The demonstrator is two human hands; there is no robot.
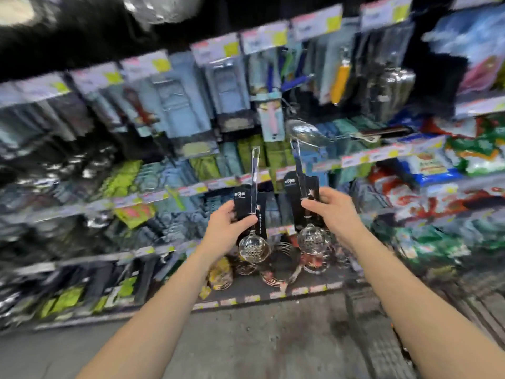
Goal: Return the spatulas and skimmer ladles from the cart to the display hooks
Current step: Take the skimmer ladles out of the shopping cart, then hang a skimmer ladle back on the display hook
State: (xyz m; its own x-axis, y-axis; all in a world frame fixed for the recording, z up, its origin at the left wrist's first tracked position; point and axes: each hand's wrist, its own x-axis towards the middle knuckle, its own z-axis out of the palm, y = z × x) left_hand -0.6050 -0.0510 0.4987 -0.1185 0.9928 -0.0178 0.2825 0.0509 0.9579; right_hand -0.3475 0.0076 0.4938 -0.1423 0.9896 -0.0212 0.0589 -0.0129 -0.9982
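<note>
Steel is glinting on two skimmers I am holding up before the blurred shelves [369, 155]. My left hand [226, 228] is gripping the left skimmer [254, 187] by its black card sleeve, thumb across the front. My right hand [330, 212] is gripping the right skimmer [302, 187] the same way. Both are standing nearly upright, bowls pointing down and hanging loops up, the right one's top leaning slightly left. They are hanging side by side, apart, above the grey floor [246, 337].
</note>
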